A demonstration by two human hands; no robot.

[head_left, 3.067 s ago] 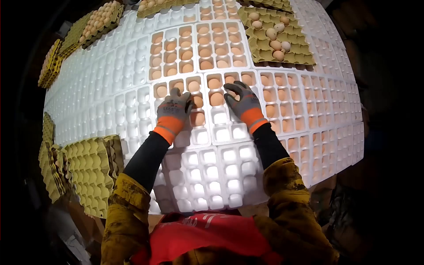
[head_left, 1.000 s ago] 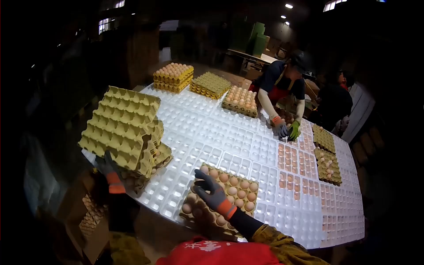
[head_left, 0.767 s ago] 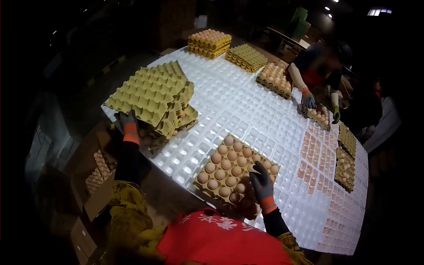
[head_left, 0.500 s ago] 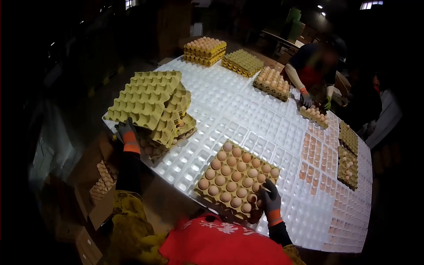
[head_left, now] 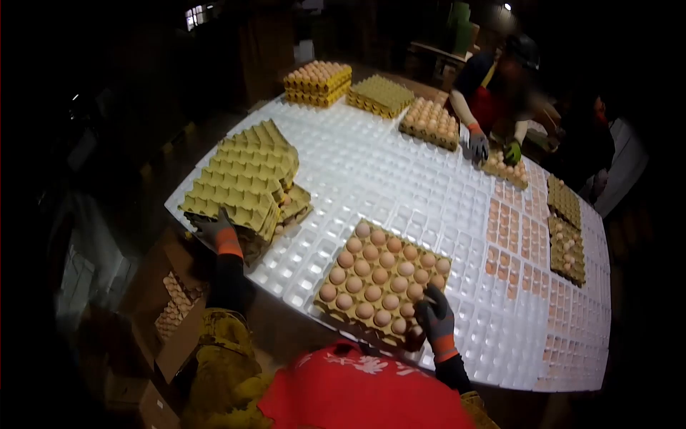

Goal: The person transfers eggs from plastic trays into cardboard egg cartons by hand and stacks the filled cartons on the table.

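Observation:
On the near edge of the table, my left hand, in a grey glove with an orange cuff, grips the front edge of an empty yellowish egg tray. That tray lies over a crooked stack of trays, with a few eggs showing at its right side. My right hand, gloved alike, has its fingers curled over the right edge of a pulp tray full of brown eggs. Its fingertips are close to the corner eggs, and its thumb is partly hidden.
Clear plastic egg packs cover the table, several at right holding eggs. Egg-filled trays and a stack of empty trays stand at the back. Across the table a person handles another egg tray. A cardboard box sits below left.
The empty tray under my left hand has come down lower and flatter on the stack. My left hand has shifted slightly right and down. My right hand stays at the full tray.

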